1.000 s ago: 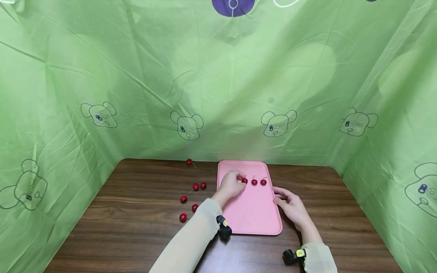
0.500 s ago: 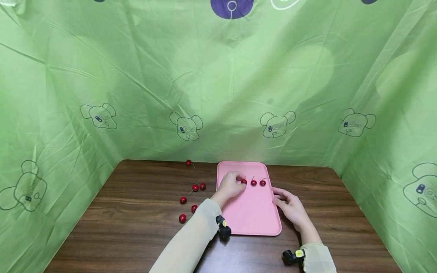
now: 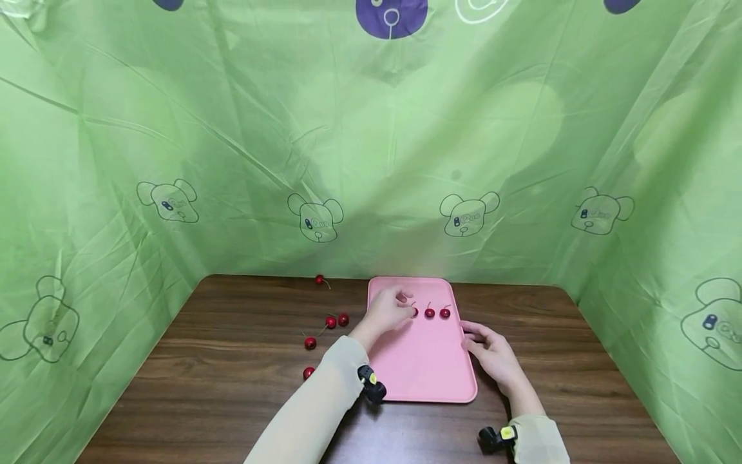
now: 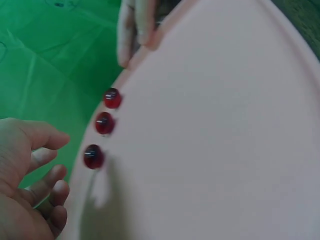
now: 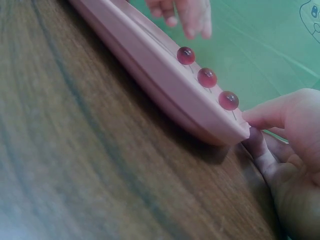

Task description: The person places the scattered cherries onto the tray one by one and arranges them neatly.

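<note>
Three red cherries with stems lie in a row across the far part of a pink tray: a left one, a middle one and a right one. My left hand hovers beside the left cherry, its fingers spread and loosely bent. A gap shows between those fingers and the fruit in the left wrist view. At the tray's right edge, my right hand grips the rim between thumb and fingers, seen close up in the right wrist view.
Several more cherries lie on the brown wooden table left of the tray, among them a far one near the back edge and a near one beside my left sleeve. A green curtain surrounds the table.
My left hand has let go of the left cherry and drawn slightly left, its fingers opening. A cherry on the table is now hidden behind the left sleeve. My right hand stays at the rim.
</note>
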`<state>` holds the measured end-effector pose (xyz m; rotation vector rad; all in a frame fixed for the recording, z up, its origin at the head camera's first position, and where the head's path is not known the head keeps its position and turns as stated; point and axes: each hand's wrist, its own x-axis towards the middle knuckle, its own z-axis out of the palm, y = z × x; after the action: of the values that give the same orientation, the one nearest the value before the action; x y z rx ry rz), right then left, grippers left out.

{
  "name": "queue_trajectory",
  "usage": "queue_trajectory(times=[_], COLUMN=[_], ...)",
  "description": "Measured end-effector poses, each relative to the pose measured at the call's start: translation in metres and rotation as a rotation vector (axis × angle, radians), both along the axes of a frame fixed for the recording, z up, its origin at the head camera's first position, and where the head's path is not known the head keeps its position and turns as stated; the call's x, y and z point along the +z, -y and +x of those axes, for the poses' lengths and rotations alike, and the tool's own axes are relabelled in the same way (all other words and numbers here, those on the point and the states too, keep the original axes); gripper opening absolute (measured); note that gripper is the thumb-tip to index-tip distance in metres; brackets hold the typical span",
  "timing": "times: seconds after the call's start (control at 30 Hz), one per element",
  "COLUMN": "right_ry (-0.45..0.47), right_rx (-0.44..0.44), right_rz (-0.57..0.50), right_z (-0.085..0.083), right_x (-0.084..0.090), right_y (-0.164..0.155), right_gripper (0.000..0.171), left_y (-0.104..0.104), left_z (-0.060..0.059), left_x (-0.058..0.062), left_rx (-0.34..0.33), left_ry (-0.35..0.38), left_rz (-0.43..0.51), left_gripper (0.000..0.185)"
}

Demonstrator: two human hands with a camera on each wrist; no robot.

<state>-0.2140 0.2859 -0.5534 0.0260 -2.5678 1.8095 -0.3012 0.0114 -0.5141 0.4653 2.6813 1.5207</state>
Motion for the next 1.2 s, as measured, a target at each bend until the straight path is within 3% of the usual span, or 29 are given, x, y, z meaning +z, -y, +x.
queue_trajectory(times=[0.13, 0.27, 0.47, 0.7, 0.83, 1.03, 1.2], right_ry=[0.003, 0.015, 0.020, 0.026, 0.027, 0.008, 0.002], right_rx=[-0.001, -0.006, -0.005, -0.012, -0.014, -0.010, -0.013], right_rz=[0.002, 0.009, 0.018, 0.053, 0.067, 0.067, 0.063], right_z=[0.000, -0.001, 0.000, 0.000, -0.001, -0.001, 0.002], right_x=[-0.001, -0.003, -0.004, -0.003, -0.004, -0.002, 0.001], right_y=[0.000, 0.000, 0.001, 0.003, 0.004, 0.003, 0.002], right_gripper=[0.043, 0.044, 0.045, 0.043, 0.041, 0.041, 0.041], left_y=[0.011, 0.022, 0.042, 0.082, 0.109, 0.141, 0.161], left_z=[0.000, 0.001, 0.007, 0.010, 0.016, 0.029, 0.037], left_x=[0.017, 0.030, 0.042, 0.054, 0.064, 0.077, 0.076], left_rx=[-0.029, -0.046, -0.094, -0.125, -0.109, -0.030, 0.012], left_ry=[-0.024, -0.075, -0.131, -0.177, -0.156, -0.148, -0.166], left_rz=[0.011, -0.049, -0.149, -0.159, -0.126, -0.083, -0.070], left_gripper=[0.036, 0.034, 0.037, 0.037, 0.037, 0.039, 0.037])
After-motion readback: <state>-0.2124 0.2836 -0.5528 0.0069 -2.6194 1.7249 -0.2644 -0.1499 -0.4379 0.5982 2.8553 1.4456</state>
